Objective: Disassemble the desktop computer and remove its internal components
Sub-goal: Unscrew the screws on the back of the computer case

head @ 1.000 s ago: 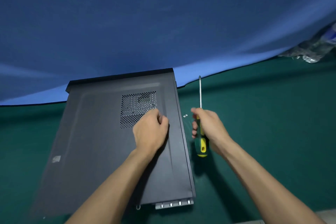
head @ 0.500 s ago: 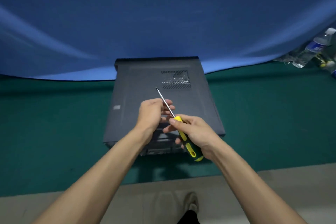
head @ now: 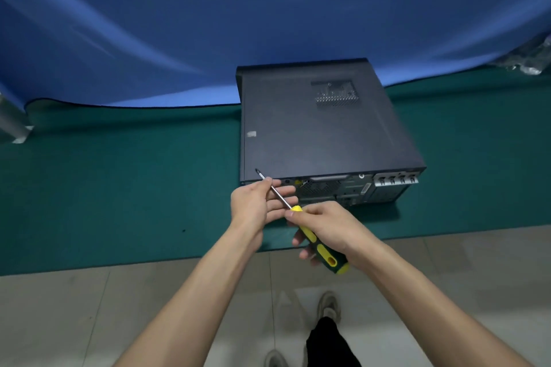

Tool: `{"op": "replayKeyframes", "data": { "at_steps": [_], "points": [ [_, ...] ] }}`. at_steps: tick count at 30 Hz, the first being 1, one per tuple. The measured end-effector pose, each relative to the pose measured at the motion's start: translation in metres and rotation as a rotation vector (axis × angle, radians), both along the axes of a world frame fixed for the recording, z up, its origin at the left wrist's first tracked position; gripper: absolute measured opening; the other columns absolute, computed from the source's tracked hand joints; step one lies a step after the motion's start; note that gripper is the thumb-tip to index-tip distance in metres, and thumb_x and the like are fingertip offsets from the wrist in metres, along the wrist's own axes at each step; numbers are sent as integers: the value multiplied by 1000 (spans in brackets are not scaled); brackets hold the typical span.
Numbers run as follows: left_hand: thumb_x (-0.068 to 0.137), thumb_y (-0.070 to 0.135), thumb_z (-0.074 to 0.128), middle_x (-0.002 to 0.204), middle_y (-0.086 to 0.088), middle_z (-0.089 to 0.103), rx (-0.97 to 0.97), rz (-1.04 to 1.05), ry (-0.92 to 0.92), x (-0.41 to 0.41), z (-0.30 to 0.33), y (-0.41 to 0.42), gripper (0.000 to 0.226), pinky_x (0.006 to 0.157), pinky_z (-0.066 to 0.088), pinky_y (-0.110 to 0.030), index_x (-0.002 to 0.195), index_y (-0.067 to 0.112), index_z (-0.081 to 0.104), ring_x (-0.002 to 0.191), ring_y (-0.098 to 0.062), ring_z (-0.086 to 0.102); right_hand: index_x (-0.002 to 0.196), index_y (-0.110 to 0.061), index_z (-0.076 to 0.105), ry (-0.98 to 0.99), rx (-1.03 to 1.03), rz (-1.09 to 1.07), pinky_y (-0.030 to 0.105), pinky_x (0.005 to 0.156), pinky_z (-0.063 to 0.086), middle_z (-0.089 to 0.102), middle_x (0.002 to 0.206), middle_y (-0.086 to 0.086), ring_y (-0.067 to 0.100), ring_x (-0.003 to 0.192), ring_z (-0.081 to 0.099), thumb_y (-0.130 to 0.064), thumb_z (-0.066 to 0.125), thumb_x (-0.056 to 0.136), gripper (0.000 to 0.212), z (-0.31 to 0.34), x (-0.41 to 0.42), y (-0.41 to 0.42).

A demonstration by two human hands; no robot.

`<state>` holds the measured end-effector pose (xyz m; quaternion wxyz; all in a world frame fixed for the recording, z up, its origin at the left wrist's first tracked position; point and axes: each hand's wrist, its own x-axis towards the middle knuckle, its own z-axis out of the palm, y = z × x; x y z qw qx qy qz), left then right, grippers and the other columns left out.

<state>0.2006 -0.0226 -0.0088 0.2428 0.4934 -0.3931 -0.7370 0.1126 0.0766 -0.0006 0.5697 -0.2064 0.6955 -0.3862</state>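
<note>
Desktop computer (head: 322, 128) lies flat on its side on the green mat (head: 119, 188), rear panel turned toward the person. Closed side panel faces up, vent grille toward the far right corner. Judgement: this orientation puts the rear-edge fasteners within reach and lets the case's own weight steady it during unscrewing.

Right hand (head: 328, 229) grips the yellow-and-black handle of the screwdriver (head: 316, 243), fingers curled round it, index finger and thumb forward near the yellow collar. Shaft runs up and to the left; the tip sits just in front of the case's near left corner, at the upper rear edge. Cannot tell whether the tip touches the case.

Left hand (head: 256, 202) steadies the shaft: thumb lies on top of it, fingers are extended beneath, a light pinch and no fist. Judgement: the left hand acts as a guide for aiming the tip, or is checking the bit, while the right supplies the turn.

Stage, as judged: early. Side panel still on, no internal parts out. Rear panel shows a fan grille and slot covers at the right; individual screws too small to make out.

Blue backdrop cloth (head: 179, 24) hangs behind the mat. Crumpled clear plastic (head: 527, 62) sits at the far right edge. Tiled floor (head: 89, 307) and the person's shoes (head: 329, 305) are below
</note>
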Motion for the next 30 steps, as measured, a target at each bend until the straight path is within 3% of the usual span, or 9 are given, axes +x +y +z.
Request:
{"op": "replayKeyframes", "data": {
  "at_steps": [5, 14, 30],
  "points": [
    [97, 3, 43, 87, -15, 70, 34, 67, -6, 11, -23, -2, 12, 48, 55, -28, 104, -2, 52, 61, -22, 71, 88, -10, 66, 99, 69, 11, 18, 41, 38, 62, 54, -1, 14, 40, 52, -45, 59, 89, 35, -24, 14, 1],
    [93, -9, 44, 95, -23, 67, 97, 76, 34, 15, -45, -9, 19, 55, 58, -33, 108, 2, 47, 70, -28, 72, 77, -13, 60, 72, 50, -94, 19, 40, 35, 56, 52, -3, 12, 36, 47, -40, 52, 94, 34, -55, 40, 4],
    [97, 5, 48, 88, -14, 71, 31, 8, 0, 17, -44, -21, 22, 52, 57, -30, 118, 0, 49, 67, -22, 72, 78, -11, 60, -77, -52, -276, 21, 41, 37, 52, 53, 1, 12, 36, 46, -42, 51, 95, 36, -61, 62, -1]
  ]
}}
